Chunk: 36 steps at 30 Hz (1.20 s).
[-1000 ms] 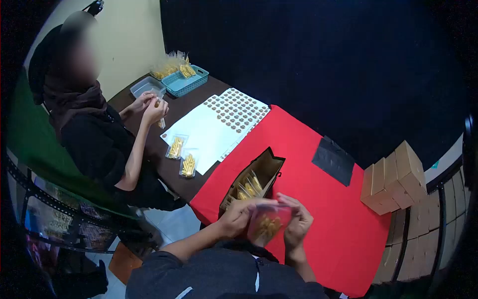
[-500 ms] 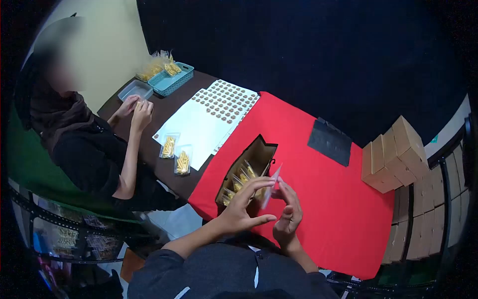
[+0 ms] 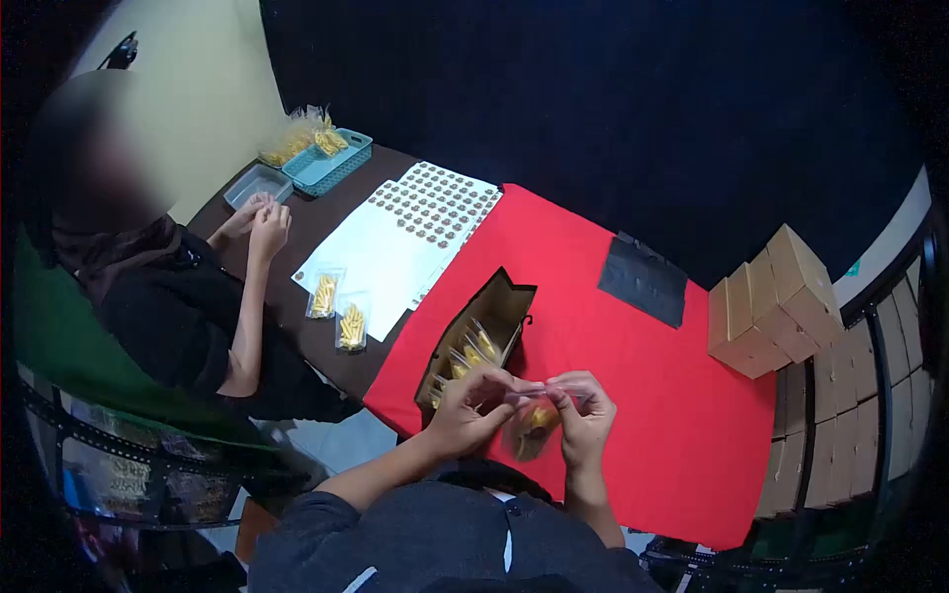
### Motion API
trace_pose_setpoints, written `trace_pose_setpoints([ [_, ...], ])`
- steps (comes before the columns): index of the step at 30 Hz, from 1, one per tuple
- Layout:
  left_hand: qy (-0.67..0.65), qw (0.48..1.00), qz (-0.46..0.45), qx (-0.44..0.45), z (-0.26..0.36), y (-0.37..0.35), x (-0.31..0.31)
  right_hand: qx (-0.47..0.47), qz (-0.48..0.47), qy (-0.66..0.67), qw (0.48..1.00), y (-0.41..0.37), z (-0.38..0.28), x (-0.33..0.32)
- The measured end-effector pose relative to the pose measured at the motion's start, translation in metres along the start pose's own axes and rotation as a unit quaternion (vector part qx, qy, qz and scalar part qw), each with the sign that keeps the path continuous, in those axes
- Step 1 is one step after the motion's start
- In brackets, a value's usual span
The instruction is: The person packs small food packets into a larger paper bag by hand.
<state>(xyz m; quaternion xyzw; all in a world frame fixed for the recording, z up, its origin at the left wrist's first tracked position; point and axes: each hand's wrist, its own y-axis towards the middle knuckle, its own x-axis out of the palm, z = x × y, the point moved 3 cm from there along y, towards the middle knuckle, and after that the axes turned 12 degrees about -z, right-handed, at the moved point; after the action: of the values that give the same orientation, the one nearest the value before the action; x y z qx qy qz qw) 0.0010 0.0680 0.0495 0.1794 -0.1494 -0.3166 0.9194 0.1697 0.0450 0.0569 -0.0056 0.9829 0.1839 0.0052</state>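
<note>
My left hand [image 3: 469,407] and my right hand [image 3: 585,413] both pinch the top edge of a clear plastic pouch [image 3: 529,437]. The pouch hangs between them over the near edge of the red-covered table, with something yellow and a dark round spot showing on it, partly blurred. Just left of it stands an open paper bag [image 3: 511,301], brown inside with dark edges. Several clear packets of yellow sticks [image 3: 478,346] stand upright in the bag, some hidden behind my left hand.
At the left a co-worker's hands [image 3: 262,222] meet near a clear tray [image 3: 259,186]. Two filled packets [image 3: 351,326] lie by white sticker sheets [image 3: 420,212]. A teal basket [image 3: 331,168] stands behind. A black flat sheet [image 3: 643,280] and cardboard boxes [image 3: 776,301] are at the right.
The pouch was tilted edge-on between my spread fingers; now it hangs lower, its face showing, and both hands pinch its top edge. The view has shifted slightly.
</note>
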Motion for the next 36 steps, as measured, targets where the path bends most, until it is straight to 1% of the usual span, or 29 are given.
trace_pose_setpoints([
  [1,0.004,1.000,0.007,0.013,-0.005,0.000,-0.002,0.004,-0.004,0.029,1.000,-0.002,0.003,0.000],
  [2,0.008,1.000,0.015,0.026,-0.007,0.000,-0.003,-0.014,-0.018,0.029,0.999,-0.004,0.004,0.003],
  [5,-0.021,0.997,0.034,0.059,0.002,0.002,-0.008,-0.019,-0.054,0.034,0.998,-0.006,0.007,0.003],
  [6,-0.005,0.998,0.025,0.054,-0.001,0.000,-0.012,0.002,-0.067,0.026,0.997,-0.006,0.003,0.005],
  [10,0.018,0.998,0.061,0.015,0.000,-0.001,-0.017,0.025,-0.121,0.023,0.992,-0.005,0.000,0.009],
  [13,0.038,0.996,0.081,0.002,0.001,0.000,-0.016,0.045,-0.137,-0.002,0.990,-0.002,-0.007,0.008],
  [14,0.119,0.989,0.086,0.024,0.006,0.003,-0.017,0.054,-0.116,-0.022,0.992,-0.001,-0.011,0.006],
  [15,0.200,0.975,0.090,0.044,0.012,0.005,-0.018,0.044,-0.076,-0.036,0.995,0.001,-0.014,0.005],
  [17,0.356,0.926,0.097,0.079,0.022,0.004,-0.020,0.028,0.004,-0.062,0.998,0.003,-0.018,0.002],
  [18,0.325,0.942,0.050,0.064,0.017,0.003,-0.022,0.020,-0.006,-0.111,0.994,0.004,-0.017,0.000],
  [21,0.288,0.957,-0.024,0.028,0.019,0.008,-0.005,-0.069,-0.086,-0.151,0.982,0.004,-0.014,0.012],
  [22,0.247,0.968,-0.010,0.046,0.019,0.009,-0.001,-0.057,-0.095,-0.157,0.981,0.002,-0.014,0.016],
  [25,0.291,0.956,-0.007,0.041,0.015,0.005,-0.005,-0.039,-0.123,-0.093,0.987,0.003,-0.006,0.014],
  [26,0.288,0.956,-0.018,0.045,0.015,0.005,-0.005,-0.031,-0.132,-0.096,0.986,0.003,-0.008,0.014],
  [30,0.314,0.947,-0.037,0.053,0.022,0.009,-0.002,-0.042,-0.125,-0.032,0.991,0.004,-0.007,0.017],
  [33,0.323,0.945,-0.027,0.041,0.022,0.011,-0.003,-0.049,-0.127,-0.091,0.987,0.006,-0.005,0.018],
  [34,0.316,0.948,-0.029,0.037,0.021,0.011,-0.003,-0.045,-0.121,-0.074,0.989,0.007,-0.003,0.017],
  [36,0.304,0.952,-0.032,0.031,0.022,0.011,-0.005,-0.035,-0.109,-0.107,0.988,0.007,-0.002,0.016],
])
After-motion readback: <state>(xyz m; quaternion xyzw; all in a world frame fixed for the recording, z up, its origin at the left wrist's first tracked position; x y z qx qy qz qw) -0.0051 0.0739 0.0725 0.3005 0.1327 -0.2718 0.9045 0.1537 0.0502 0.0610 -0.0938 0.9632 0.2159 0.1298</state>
